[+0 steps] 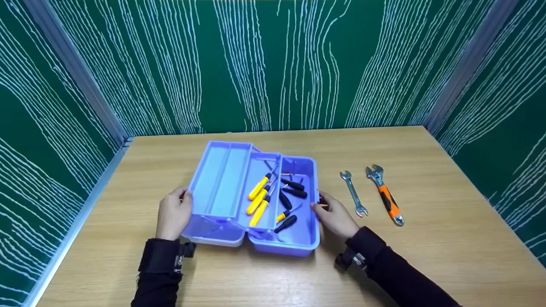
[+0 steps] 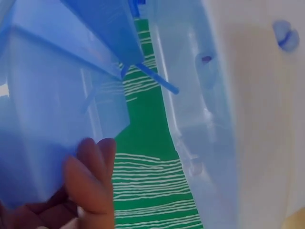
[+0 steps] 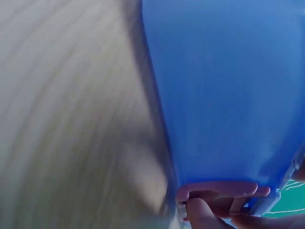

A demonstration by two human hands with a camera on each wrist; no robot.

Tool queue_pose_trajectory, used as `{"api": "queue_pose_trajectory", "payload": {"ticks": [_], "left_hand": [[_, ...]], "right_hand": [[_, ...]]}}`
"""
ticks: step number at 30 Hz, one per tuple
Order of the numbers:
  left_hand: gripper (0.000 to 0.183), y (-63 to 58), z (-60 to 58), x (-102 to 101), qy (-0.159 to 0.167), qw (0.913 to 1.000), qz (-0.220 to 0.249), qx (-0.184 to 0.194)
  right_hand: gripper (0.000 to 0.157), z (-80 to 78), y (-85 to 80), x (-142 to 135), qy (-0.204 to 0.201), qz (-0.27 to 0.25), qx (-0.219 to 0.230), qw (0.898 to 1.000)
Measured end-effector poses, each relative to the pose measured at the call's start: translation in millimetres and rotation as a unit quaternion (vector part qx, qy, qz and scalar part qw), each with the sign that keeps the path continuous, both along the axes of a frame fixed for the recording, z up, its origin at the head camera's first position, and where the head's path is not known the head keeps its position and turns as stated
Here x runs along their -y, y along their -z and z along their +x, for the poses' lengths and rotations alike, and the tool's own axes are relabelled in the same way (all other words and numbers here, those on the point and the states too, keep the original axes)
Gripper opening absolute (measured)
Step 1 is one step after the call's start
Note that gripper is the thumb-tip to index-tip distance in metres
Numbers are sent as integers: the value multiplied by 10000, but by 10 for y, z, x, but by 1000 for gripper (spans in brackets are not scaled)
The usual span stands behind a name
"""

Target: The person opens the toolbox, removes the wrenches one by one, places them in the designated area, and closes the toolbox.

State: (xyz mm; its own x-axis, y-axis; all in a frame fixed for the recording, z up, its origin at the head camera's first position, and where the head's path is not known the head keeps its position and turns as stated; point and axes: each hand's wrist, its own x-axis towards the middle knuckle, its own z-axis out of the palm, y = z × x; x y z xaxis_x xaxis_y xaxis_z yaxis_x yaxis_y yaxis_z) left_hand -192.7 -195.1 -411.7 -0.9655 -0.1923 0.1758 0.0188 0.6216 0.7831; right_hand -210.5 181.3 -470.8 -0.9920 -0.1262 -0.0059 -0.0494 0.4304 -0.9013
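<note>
Gripping the outer tray (image 1: 228,179) of the open toolbox (image 1: 283,248) by its left edge, the person's left hand (image 1: 175,213) has its fingers curled round the plastic. The right hand (image 1: 339,215) has bent fingers at the toolbox's right wall, pinching the latch (image 3: 219,188). The toolbox stands mid-counter (image 1: 448,251), between the two hands, its trays folded out to the left. Yellow-handled screwdrivers (image 1: 258,201) lie in the inner tray (image 1: 256,167); black-handled tools (image 1: 295,193) lie mostly in the right-hand base. To the right, apart from the toolbox, lie an open-ended wrench (image 1: 353,192) and an orange-handled adjustable wrench (image 1: 387,199).
</note>
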Motion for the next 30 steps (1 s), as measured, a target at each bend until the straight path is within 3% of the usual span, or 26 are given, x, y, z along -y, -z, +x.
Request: {"api": "queue_pose_trajectory", "payload": {"ticks": [6, 11, 17, 24, 30], "left_hand": [[40, -22, 13, 155, -39, 9985, 456, 301], [39, 60, -11, 318, -179, 9985, 176, 481], [42, 261, -47, 353, 548, 9921, -461, 1031], [34, 435, -47, 294, 956, 9929, -378, 600], [32, 497, -29, 272, 999, 9924, -498, 523]], "right_hand": [[51, 21, 43, 41, 186, -67, -140, 9997], [50, 18, 57, 54, 245, -82, -138, 9996], [51, 23, 60, 40, 238, -99, -105, 9996], [53, 40, 51, 37, 254, -78, -77, 9996], [52, 52, 45, 51, 312, -195, -117, 9993]]}}
